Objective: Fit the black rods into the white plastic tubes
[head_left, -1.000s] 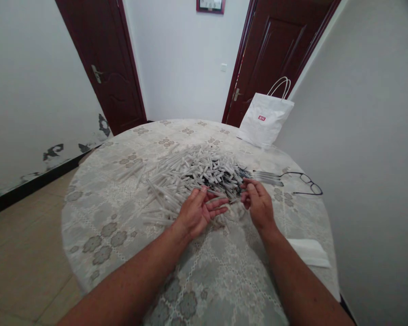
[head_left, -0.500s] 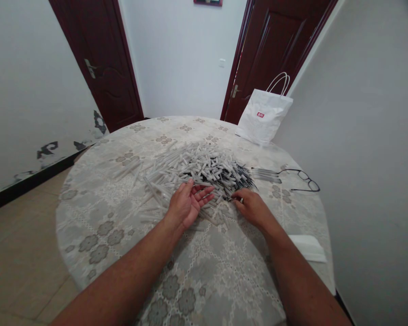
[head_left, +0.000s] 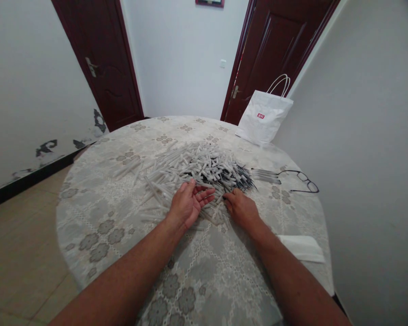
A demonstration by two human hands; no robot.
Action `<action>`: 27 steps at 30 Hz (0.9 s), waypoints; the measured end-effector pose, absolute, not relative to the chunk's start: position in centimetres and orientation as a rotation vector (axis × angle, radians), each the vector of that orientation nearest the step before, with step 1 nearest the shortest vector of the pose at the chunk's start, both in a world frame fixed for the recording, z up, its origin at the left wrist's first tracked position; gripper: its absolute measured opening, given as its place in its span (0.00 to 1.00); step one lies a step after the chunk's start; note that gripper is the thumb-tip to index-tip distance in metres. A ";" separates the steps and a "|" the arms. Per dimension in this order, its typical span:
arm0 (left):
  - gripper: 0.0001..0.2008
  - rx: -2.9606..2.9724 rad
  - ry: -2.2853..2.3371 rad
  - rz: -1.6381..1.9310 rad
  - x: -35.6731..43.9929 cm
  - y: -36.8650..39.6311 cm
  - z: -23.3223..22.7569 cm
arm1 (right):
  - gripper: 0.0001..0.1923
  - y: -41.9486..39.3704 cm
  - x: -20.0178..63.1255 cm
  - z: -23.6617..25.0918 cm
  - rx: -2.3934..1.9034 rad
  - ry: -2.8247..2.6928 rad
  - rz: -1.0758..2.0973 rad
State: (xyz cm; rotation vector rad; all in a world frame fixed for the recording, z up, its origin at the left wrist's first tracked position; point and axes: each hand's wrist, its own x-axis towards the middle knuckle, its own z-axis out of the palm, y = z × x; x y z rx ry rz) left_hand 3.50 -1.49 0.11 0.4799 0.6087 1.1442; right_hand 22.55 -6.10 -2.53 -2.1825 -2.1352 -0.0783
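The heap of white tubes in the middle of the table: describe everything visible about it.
The heap of white tubes is a loose, jumbled spread of many short, pale, plastic-looking pieces lying flat at all angles on the round table. Thin dark pieces mix in on its right side. The left hand, palm up and open, lies at its near edge; the right hand, palm down, presses into it.

Right hand (head_left: 240, 207): fingertips buried in the pile of pen parts (head_left: 197, 170), grip unseen. Picture frame (head_left: 210, 2) and both forearms cut by edges. Bag logo (head_left: 260, 116) illegible.
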 end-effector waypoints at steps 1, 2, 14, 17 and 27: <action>0.11 0.485 0.609 1.144 3.5 -1.5 0.1 | 0.16 -6.1 22.3 -2.5 -2.208 -2.139 -0.103; 0.11 0.490 0.610 1.144 3.5 -1.6 0.1 | 0.16 -6.1 22.2 -2.4 -2.227 -2.144 -0.123; 0.13 0.497 0.598 1.138 3.6 -1.6 -0.2 | 0.11 -5.9 21.1 -2.4 -2.271 -2.199 -0.186; 0.13 0.499 0.599 1.143 3.6 -1.6 -0.2 | 0.11 -5.9 21.1 -2.6 -2.261 -2.209 -0.174; 0.14 0.561 0.601 1.118 3.7 -1.8 -0.2 | 0.09 -6.4 21.8 -2.5 -1.539 -1.713 0.109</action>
